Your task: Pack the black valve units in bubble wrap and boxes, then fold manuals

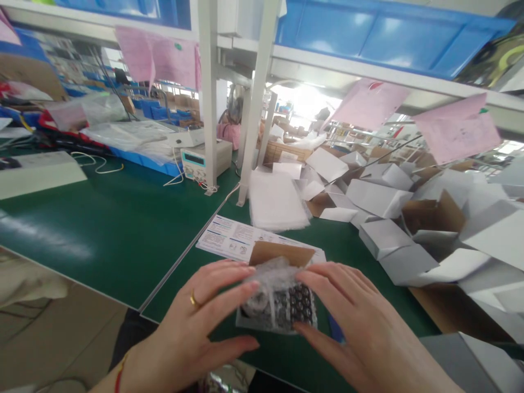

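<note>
The left hand [208, 311] and the right hand [352, 316] lie on the two sides of a small open box [278, 289], with fingers spread and pressing on the bubble-wrapped item [282, 297] that sits inside it; neither hand is closed into a fist, both are laid flat against the wrap. The box stands on the green table [123, 229], close to the near edge of the table, which runs just under the wrists. To the left of the left hand the green surface has much bare room, up to a seam between two table plates. Just beyond the fingertips lies a printed leaflet [233, 237], partly under the brown flap of the box, and further beyond it a stack of white foam sheets [276, 204]. To the right of the right hand a pile of white cartons [388, 218] crowds near. The wrapped item looks dark with round shapes under the clear wrap.
</note>
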Available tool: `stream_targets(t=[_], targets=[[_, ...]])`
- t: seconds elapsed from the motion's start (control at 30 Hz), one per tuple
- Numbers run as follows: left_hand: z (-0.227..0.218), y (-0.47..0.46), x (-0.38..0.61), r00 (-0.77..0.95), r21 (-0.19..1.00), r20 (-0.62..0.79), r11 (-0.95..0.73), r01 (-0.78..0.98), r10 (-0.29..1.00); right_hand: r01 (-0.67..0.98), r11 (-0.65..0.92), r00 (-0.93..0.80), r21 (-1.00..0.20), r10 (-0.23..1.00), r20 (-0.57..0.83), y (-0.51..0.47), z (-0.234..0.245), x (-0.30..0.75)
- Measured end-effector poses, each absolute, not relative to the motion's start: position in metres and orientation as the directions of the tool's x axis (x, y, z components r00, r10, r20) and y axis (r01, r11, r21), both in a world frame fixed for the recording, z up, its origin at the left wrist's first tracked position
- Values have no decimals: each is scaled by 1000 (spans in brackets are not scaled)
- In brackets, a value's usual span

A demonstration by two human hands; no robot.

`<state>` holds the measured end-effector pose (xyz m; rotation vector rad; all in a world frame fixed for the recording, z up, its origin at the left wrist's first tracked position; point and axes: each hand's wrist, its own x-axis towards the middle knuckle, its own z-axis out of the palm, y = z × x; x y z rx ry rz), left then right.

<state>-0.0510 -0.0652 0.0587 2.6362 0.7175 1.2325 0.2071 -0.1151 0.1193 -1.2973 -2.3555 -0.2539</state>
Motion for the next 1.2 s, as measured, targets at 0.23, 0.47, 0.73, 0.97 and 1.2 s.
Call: stream_targets(t=[0.23, 0.47, 0.73, 0.97, 1.2], targets=[[81, -66, -9, 761, -47, 570, -912, 407, 310, 783, 618, -538, -73, 731, 419, -120, 109, 215], [41, -59, 14, 892, -146, 297, -907, 395, 341, 839, 531, -495, -118, 836, 239, -118, 63, 191], [49, -76, -31, 664, 115, 656, -917, 382, 359, 719, 528, -119, -453, 735, 668, -134, 44, 213], [17, -71, -40, 431, 481, 642, -771, 418, 634, -216, 1, 220, -976, 974, -47, -101, 6, 212], [4, -59, -21, 521, 423, 687, -862, 280, 506, -164, 66, 71, -984, 996, 56, -83, 18, 196]])
